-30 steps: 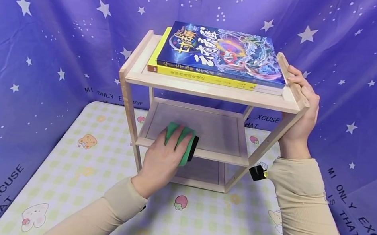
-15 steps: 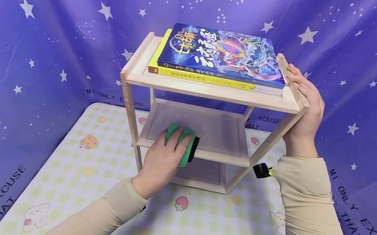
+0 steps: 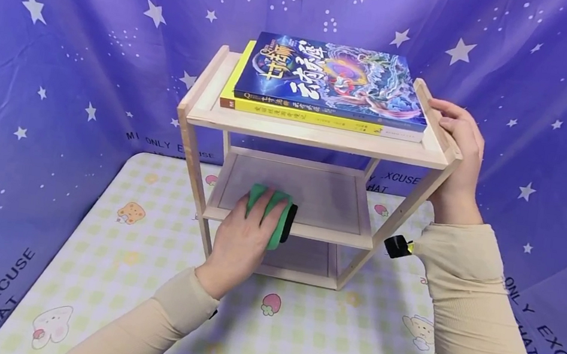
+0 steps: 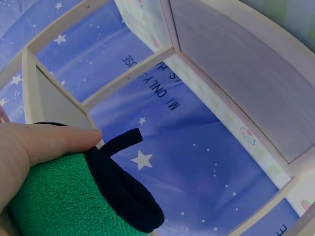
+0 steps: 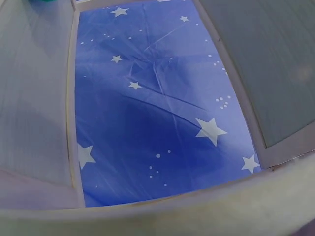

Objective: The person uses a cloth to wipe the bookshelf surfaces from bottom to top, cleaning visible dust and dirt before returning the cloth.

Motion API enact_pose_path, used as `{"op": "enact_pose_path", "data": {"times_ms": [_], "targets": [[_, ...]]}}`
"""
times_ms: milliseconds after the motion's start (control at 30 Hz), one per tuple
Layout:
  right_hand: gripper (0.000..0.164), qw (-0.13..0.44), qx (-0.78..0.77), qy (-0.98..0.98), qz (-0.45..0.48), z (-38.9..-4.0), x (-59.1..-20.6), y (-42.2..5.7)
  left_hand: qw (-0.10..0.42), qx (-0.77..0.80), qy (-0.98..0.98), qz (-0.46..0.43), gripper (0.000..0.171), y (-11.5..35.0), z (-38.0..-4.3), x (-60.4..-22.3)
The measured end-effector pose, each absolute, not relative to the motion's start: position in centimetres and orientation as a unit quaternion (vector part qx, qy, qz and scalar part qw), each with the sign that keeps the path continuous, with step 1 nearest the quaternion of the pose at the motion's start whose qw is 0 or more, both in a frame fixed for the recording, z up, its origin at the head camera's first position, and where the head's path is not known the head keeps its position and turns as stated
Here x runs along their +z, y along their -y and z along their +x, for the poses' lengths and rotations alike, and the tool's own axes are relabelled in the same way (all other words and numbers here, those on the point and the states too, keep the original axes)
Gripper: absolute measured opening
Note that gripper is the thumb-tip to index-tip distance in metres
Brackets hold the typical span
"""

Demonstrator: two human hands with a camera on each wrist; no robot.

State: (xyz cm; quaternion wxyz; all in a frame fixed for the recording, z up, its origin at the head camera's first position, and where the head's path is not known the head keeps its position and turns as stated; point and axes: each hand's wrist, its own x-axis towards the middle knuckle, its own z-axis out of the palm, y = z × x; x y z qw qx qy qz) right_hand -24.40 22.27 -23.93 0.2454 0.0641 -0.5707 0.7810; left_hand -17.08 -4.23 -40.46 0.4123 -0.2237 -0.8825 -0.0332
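My left hand grips a folded green towel cloth with black trim over the front edge of the middle board of a small wooden shelf rack. In the left wrist view my thumb lies on the cloth, beside a black loop. My right hand holds the right side rail at the rack's top, fingers hooked over it; the thumb is hidden. A blue illustrated book lies on a yellow book on the top board. The right wrist view shows the rack's boards but not the hand.
The rack stands on a table with a checked, cartoon-printed cloth. A purple star-patterned curtain closes in the back and both sides. The lower board sits close above the table.
My right hand has shifted slightly along the top side rail, and its wrist and forearm have moved a little to the right. The left hand and cloth stay nearly still.
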Motion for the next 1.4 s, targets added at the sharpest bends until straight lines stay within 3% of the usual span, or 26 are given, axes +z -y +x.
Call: {"op": "enact_pose_path", "data": {"times_ms": [667, 1400], "targets": [[0.037, 0.294, 0.8, 0.514, 0.095, -24.6, -24.3, -21.1, 0.451, -0.03, 0.863, -0.224, 0.052, 2.7, -17.2, -40.3], [0.038, 0.298, 0.808, 0.499, 0.094, -24.5, -24.4, -21.0, 0.469, -0.012, 0.856, -0.217, 0.054, 0.4, -17.2, -40.4]]}}
